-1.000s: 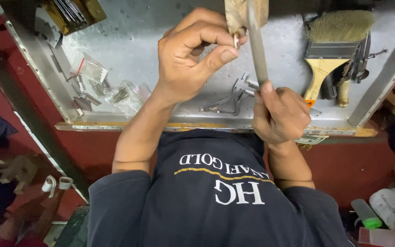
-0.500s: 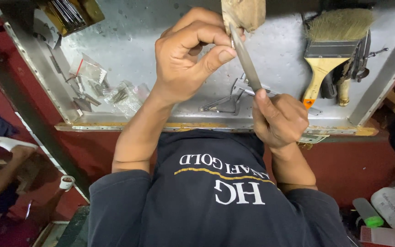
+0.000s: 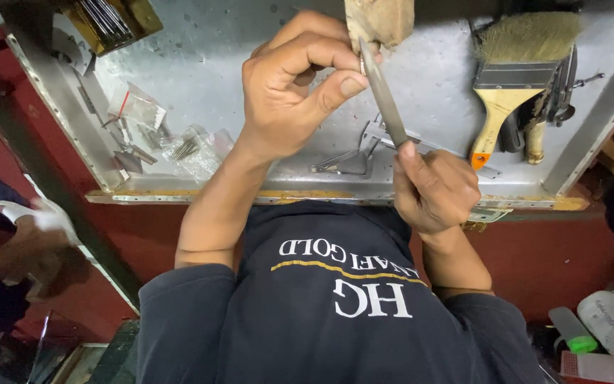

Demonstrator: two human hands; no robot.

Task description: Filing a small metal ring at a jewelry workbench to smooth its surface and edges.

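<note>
While the right hand (image 3: 435,188) is wrapped tight around the lower end of a metal file (image 3: 381,96), the file's long axis runs on a slant, pointing up and a bit left toward a wooden block (image 3: 381,20) at the top edge of the metal tray (image 3: 200,64). Left hand (image 3: 296,89) is pinched shut on some tiny piece right against the file's upper end, too small to make out. Paintbrush (image 3: 513,78) lies off to the right, small plastic bags (image 3: 172,135) to the left.
</note>
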